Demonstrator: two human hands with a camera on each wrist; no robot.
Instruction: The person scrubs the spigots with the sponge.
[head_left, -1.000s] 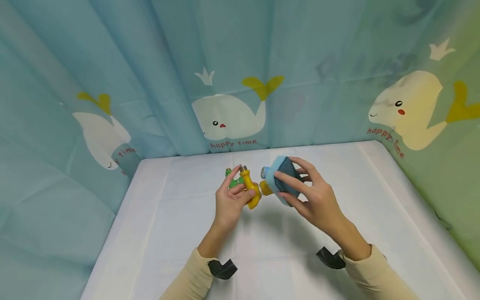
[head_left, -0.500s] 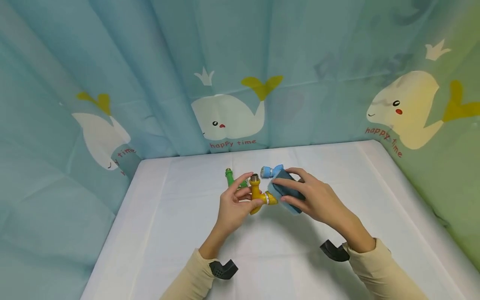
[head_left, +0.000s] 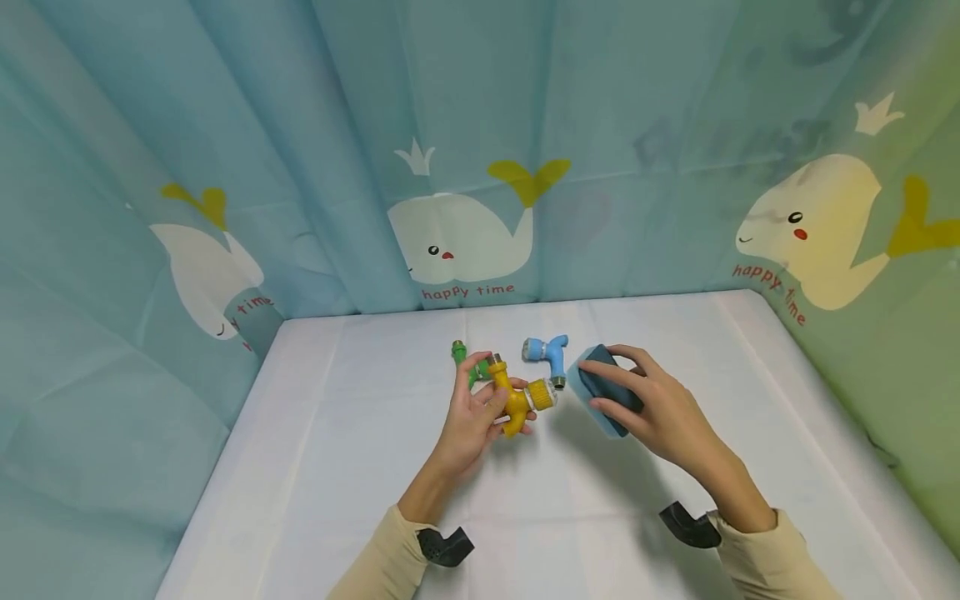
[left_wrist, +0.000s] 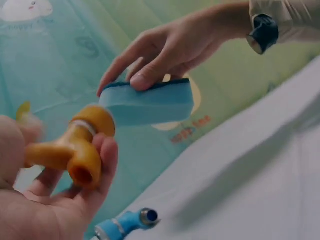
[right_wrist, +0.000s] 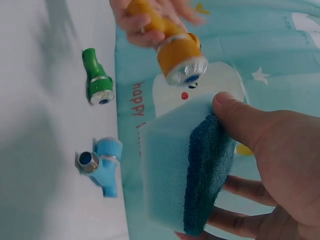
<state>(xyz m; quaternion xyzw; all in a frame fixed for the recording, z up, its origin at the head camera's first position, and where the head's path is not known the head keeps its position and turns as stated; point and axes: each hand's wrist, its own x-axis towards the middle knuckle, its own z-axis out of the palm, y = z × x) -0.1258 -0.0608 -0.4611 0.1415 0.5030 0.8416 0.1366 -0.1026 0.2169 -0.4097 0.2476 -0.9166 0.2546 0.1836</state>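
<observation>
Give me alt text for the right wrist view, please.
The person's right hand grips a light-blue foam sponge with a dark-blue scouring layer; beyond it, the left hand holds a yellow tap with a round knob. A green tap and a light-blue tap lie on the white table.

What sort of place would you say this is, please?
Probably a screened-off indoor tabletop workspace: there is a white-covered table, a blue-green curtain printed with whales behind and beside it, and a yellow tap and a sponge held above the table.
</observation>
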